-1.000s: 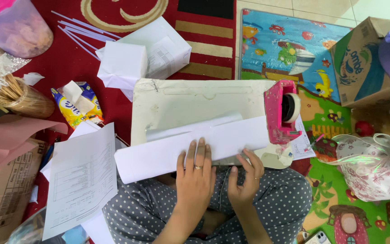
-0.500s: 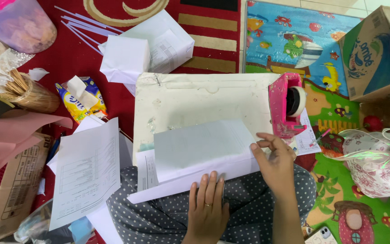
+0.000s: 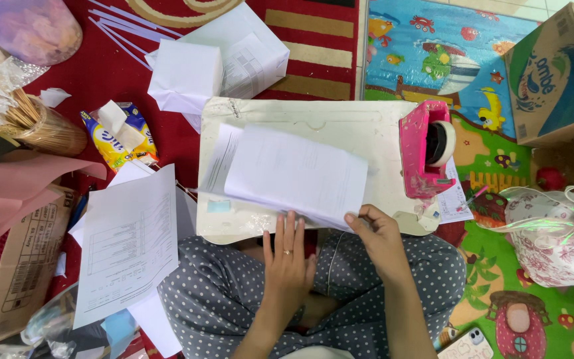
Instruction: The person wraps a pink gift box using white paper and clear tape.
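A white sheet of paper [image 3: 297,173] lies folded over on a cream lap tray [image 3: 373,136] that rests across my lap. My right hand [image 3: 380,234] pinches the sheet's near right corner between thumb and fingers. My left hand [image 3: 288,259], with a ring on one finger, lies flat with fingers apart at the tray's near edge, its fingertips touching the paper's lower edge. A pink tape dispenser [image 3: 425,151] stands on the tray's right side.
White wrapped packages [image 3: 217,56] lie on the red rug beyond the tray. Printed sheets [image 3: 127,242] lie at my left knee, with a yellow tissue pack [image 3: 119,136] and a basket of sticks [image 3: 41,126] farther left. A cardboard box [image 3: 553,73] stands at the right, and a floral wrapped bundle [image 3: 556,229].
The long rolled sheet has been unfolded and turned into a wider flat fold on the tray. My right hand moved to its near right corner; my left hand drew back toward my lap.
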